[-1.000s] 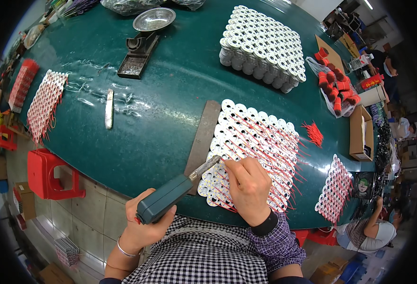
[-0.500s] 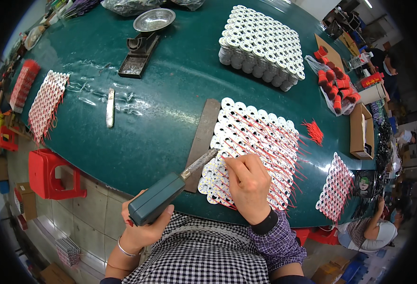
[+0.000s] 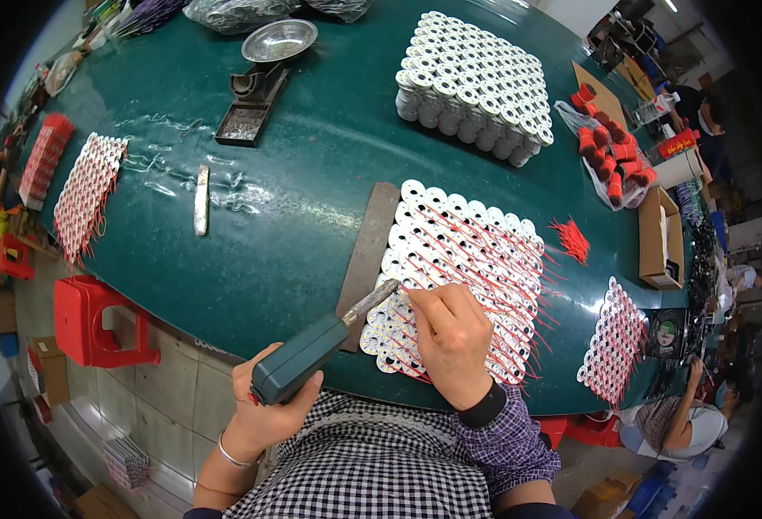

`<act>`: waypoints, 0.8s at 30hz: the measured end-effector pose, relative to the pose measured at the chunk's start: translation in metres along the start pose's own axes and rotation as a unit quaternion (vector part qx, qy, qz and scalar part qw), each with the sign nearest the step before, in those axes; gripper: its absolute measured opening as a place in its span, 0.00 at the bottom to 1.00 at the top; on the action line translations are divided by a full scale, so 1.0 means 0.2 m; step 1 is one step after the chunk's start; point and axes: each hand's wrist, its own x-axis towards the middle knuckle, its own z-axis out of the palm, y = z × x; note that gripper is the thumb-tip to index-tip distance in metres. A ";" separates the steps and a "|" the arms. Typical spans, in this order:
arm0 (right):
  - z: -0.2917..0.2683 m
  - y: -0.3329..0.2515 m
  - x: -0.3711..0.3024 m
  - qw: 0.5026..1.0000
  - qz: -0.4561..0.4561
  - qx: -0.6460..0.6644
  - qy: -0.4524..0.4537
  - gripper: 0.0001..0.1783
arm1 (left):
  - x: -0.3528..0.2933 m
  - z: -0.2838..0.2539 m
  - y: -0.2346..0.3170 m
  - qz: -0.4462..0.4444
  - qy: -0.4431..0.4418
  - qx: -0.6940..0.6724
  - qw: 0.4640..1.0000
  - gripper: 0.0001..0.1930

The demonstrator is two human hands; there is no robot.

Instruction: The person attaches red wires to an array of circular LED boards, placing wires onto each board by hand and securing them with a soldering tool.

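My left hand [image 3: 270, 417] is closed around the dark green handle of a soldering iron [image 3: 301, 358]. Its metal tip reaches the left part of a block of round white discs [image 3: 414, 220], each with a dark centre. Many thin red wires [image 3: 495, 275] lie slantwise across that block. Over the discs, my right hand [image 3: 455, 342] has thumb and forefinger pinched on the end of a red wire, close to the iron's tip. Along the block's left side lies a flat brown metal bar [image 3: 369, 246].
A small pile of red wires [image 3: 573, 241] lies right of the block. Farther back are stacked white discs [image 3: 476, 78] and bagged red spools [image 3: 610, 156]. A metal dish [image 3: 279, 40], a tray [image 3: 241, 123] and a metal strip [image 3: 201, 201] sit leftward. A red stool [image 3: 95, 324] stands beside the table.
The soldering iron has shifted slightly right and up with my left hand. My right hand keeps its pinch in nearly the same place.
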 end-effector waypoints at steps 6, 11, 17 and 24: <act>0.00 0.00 0.00 1.000 0.004 -0.002 -0.003 0.09 | -0.01 -0.01 0.00 -0.013 -0.014 0.013 1.000 0.08; 0.00 -0.01 0.00 1.000 0.001 -0.003 -0.001 0.08 | -0.05 0.00 0.01 -0.029 0.028 -0.022 0.999 0.08; 0.00 0.00 0.00 1.000 0.004 -0.006 0.000 0.08 | -0.12 -0.01 0.01 -0.118 0.078 -0.052 0.989 0.11; -0.16 0.04 0.02 0.997 0.038 0.031 0.056 0.09 | -0.17 -0.02 -0.06 -0.104 0.110 -0.085 0.985 0.16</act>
